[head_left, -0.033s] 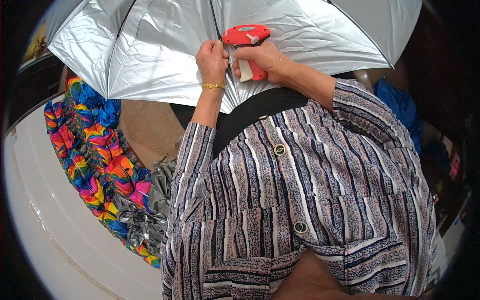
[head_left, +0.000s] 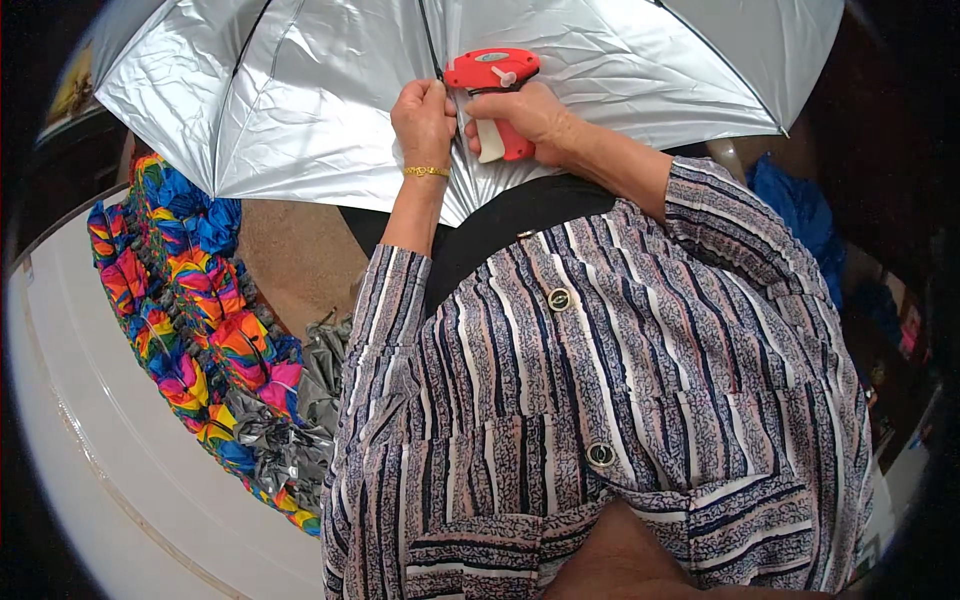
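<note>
An open silver umbrella [head_left: 330,110] with thin black ribs spreads across the top of the view, over my lap. My left hand [head_left: 424,122], with a gold bracelet at the wrist, is closed in a pinch on the umbrella's fabric beside a black rib [head_left: 430,40]. My right hand [head_left: 530,118] is wrapped round the handle of a red tagging gun [head_left: 493,70] with a white trigger. The gun's front end points left and meets the rib just above my left thumb. What lies under my left fingertips is hidden.
To the left, several folded rainbow-coloured umbrellas [head_left: 205,285] lie bunched in rows beside a white curved surface [head_left: 90,400]. Crumpled dark silver fabric [head_left: 285,450] rests near my left sleeve. Blue crumpled material [head_left: 795,205] sits at the right, beyond my right arm.
</note>
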